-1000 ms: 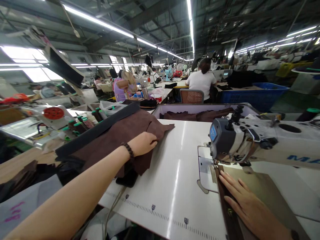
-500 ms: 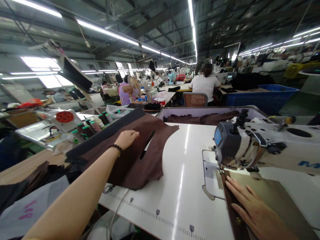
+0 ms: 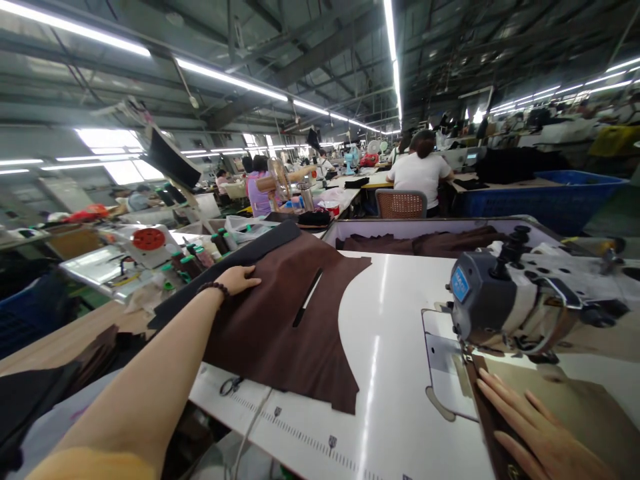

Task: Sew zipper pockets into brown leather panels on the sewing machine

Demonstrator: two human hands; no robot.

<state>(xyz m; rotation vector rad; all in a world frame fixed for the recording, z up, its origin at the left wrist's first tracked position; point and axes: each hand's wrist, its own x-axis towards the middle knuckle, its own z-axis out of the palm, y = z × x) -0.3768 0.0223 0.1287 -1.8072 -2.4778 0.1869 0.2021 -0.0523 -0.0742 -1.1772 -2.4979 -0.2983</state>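
A dark brown cut fabric panel with a narrow slot through it lies spread on the white sewing table. Near its far left part rests my left hand, palm down, thumb and fingers apart, with a beaded bracelet at the wrist. My right hand lies flat with fingers stretched over a dark brown strip and an olive-tan piece. The strip's far end reaches the needle area of the sewing machine. Part of the strip is hidden beneath my right hand.
Behind the table edge, a bin holds more brown fabric. Thread spools stand at the left, past a dark fabric edge. Scissors lie near the front edge. Ahead, a person in a white top sits by a blue crate.
My left hand has moved left over the brown panel, away from the slot, and its fingers have opened. The panel's near right corner lies flatter. My right hand stays on the strip.
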